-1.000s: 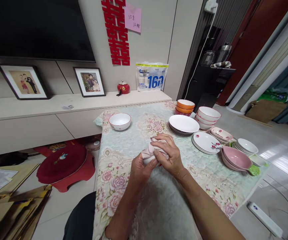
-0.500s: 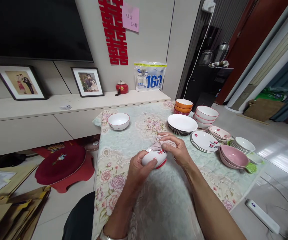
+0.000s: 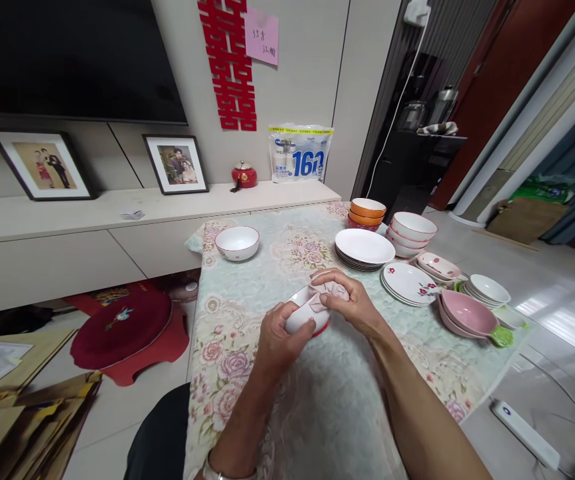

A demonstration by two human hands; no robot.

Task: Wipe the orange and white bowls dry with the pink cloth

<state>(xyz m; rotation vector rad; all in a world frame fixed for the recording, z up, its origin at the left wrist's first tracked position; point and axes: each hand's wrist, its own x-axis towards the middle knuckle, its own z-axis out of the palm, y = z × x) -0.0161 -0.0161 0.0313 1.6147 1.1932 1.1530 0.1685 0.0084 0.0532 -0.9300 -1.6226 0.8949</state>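
A white bowl (image 3: 301,319) with a red foot is held tilted above the flowered tablecloth (image 3: 287,267). Gripping its near left side is my left hand (image 3: 283,333), thumb on the outer wall and fingers at the rim. My right hand (image 3: 350,300) is closed on a pale pink cloth (image 3: 323,293), which lies folded over the bowl's right rim. The cloth hides part of the bowl's inside. Farther off to the left, another white bowl (image 3: 237,243) with a red rim stands upright by itself.
On the table's right side stand white plates (image 3: 364,245), flowered plates (image 3: 407,283), orange bowls (image 3: 367,208), red-rimmed bowls (image 3: 412,230), pink dishes (image 3: 468,312) and small bowls (image 3: 488,289). Behind is a low cabinet (image 3: 167,217). A red stool (image 3: 127,327) sits at left.
The cloth and my right hand have shifted slightly on the bowl's rim, covering the red flower print on its wall. The bowl is a little less tilted.
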